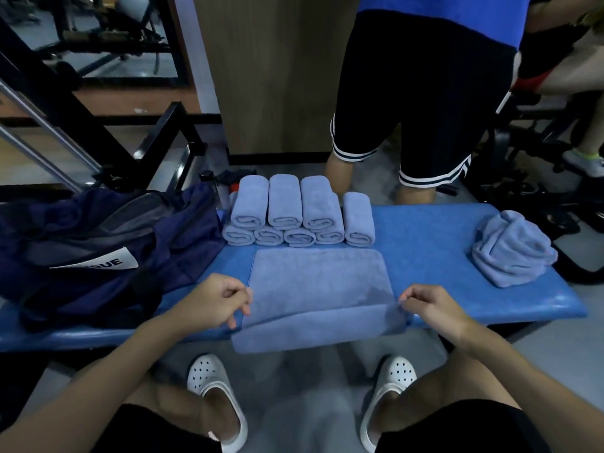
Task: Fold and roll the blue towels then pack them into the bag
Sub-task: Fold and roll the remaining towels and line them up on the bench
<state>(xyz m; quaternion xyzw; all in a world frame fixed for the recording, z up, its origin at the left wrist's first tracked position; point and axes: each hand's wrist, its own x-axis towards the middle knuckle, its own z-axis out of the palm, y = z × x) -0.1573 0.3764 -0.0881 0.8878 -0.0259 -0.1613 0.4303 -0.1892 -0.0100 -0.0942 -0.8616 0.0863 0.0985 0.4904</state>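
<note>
The job looks a good way through, with packing not yet begun as far as shows. Eight or so rolls (294, 214) are stacked at the middle of the bench (425, 230) against its far edge, three on top of a lower row and one more at the right side. One towel (317, 282) lies flat across the bench's middle, its near part draped over the near edge and folded up slightly into a crease. A heap (513, 253) of unfolded towel cloth sits at the bench's right end; how many it holds I cannot tell. So this towel needs folding and rolling, then the heap, then everything goes into the bag (98, 243), which slumps on the bench's left end; whether anything is inside I cannot tell.

The left hand (215, 302) pinches the towel's left side at the near edge of the bench, fingers curled onto the cloth. The right hand (431, 305) pinches the right side the same way.

The towels are soft, matte, short-pile cloth in pale blue; the rolls are tight cylinders with spiral ends. The bench is smooth, glossy blue padding with rounded corners. The bag is limp navy fabric with a white label (104, 261).

Beyond the far edge a person (425, 93) stands in black shorts.
</note>
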